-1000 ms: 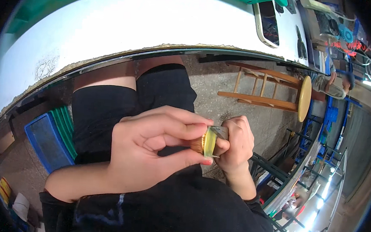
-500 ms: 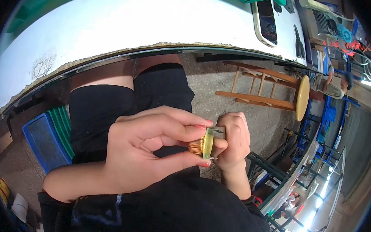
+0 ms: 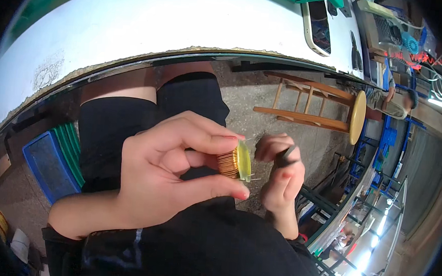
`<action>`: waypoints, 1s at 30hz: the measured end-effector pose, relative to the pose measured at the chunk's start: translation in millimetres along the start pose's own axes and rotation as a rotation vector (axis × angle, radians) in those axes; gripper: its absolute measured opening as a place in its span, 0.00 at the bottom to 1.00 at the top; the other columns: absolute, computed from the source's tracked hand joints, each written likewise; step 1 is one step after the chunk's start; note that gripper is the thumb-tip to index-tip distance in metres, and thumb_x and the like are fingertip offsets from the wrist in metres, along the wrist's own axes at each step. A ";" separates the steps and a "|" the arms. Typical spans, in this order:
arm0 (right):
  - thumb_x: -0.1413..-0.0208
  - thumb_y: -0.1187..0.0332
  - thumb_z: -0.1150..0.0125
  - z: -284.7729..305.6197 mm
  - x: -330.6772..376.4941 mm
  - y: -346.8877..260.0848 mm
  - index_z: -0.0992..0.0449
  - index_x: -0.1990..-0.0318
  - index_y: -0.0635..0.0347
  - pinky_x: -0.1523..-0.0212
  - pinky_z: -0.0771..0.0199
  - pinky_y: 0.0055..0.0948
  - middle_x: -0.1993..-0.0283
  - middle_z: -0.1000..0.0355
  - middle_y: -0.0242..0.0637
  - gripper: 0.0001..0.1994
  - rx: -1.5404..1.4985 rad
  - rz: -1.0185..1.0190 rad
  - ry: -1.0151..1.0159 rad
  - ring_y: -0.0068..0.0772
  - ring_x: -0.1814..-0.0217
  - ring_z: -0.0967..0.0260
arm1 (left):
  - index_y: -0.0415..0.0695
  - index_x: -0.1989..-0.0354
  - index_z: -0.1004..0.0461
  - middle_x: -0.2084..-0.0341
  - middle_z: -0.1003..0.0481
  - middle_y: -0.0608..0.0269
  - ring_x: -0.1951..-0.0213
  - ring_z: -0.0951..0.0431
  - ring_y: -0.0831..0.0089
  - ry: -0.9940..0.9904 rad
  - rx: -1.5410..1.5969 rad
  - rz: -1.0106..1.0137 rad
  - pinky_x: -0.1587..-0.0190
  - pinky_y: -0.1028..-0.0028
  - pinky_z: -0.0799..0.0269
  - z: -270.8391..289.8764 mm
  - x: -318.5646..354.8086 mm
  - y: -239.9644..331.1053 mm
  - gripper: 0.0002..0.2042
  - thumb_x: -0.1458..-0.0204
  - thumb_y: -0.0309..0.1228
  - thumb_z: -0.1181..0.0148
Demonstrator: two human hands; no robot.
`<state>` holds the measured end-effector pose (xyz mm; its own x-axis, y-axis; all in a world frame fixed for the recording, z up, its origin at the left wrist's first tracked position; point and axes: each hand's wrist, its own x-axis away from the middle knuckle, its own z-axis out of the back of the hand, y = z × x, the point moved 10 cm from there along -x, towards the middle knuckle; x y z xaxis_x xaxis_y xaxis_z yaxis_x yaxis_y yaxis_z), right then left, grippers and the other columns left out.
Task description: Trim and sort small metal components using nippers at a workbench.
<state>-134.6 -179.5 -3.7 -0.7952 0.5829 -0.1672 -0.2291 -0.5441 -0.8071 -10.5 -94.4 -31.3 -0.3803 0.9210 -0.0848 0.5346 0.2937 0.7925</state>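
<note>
My left hand [image 3: 171,158] pinches a copper-wire coil [image 3: 227,163] between thumb and fingers, above my lap. A translucent yellow-green base [image 3: 244,160] sits on the coil's right side, with thin wire leads sticking out to the right. My right hand [image 3: 281,174] is closed a short way to the right of the base, not touching it. Between its thumb and fingers shows a small dark object [image 3: 285,155], blurred and partly hidden, so its kind cannot be made out.
Beyond my lap runs a white table [image 3: 152,22] with a chipped edge; a phone [image 3: 319,27] lies on it. A wooden stool [image 3: 356,117] stands at the right. Blue and green crates [image 3: 52,168] are at the left. Another person [image 3: 399,106] is far right.
My right hand has moved away from the base to the right and turned, bringing the dark object into view. My left hand has shifted slightly left and tilted the coil.
</note>
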 end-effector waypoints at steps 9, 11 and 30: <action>0.39 0.53 0.55 -16.3 5.1 -23.2 0.31 0.64 0.66 0.61 0.34 0.35 0.66 0.33 0.44 0.20 0.102 0.082 -0.157 0.42 0.66 0.38 | 0.35 0.59 0.32 0.58 0.32 0.49 0.60 0.25 0.63 0.002 0.004 -0.014 0.59 0.72 0.22 0.1 1.7 2.0 0.23 0.67 0.09 0.34; 0.39 0.53 0.54 -18.2 3.8 -27.0 0.31 0.64 0.66 0.61 0.34 0.35 0.66 0.33 0.43 0.20 0.133 0.092 -0.158 0.42 0.66 0.38 | 0.35 0.59 0.32 0.58 0.32 0.48 0.60 0.25 0.63 -0.011 -0.026 -0.021 0.60 0.72 0.21 -0.1 2.1 2.9 0.23 0.66 0.09 0.34; 0.40 0.52 0.54 -17.2 2.4 -29.7 0.31 0.68 0.66 0.71 0.36 0.30 0.72 0.36 0.41 0.21 0.209 0.136 -0.195 0.37 0.75 0.41 | 0.36 0.61 0.30 0.60 0.31 0.50 0.57 0.25 0.62 -0.061 -0.150 -0.053 0.53 0.68 0.25 -3.2 -2.4 8.9 0.20 0.65 0.13 0.33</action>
<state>-120.0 -151.6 10.1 -0.9145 0.3805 -0.1374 -0.2076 -0.7329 -0.6479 -7.3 -94.8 -22.2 -0.3562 0.9203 -0.1617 0.3945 0.3050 0.8668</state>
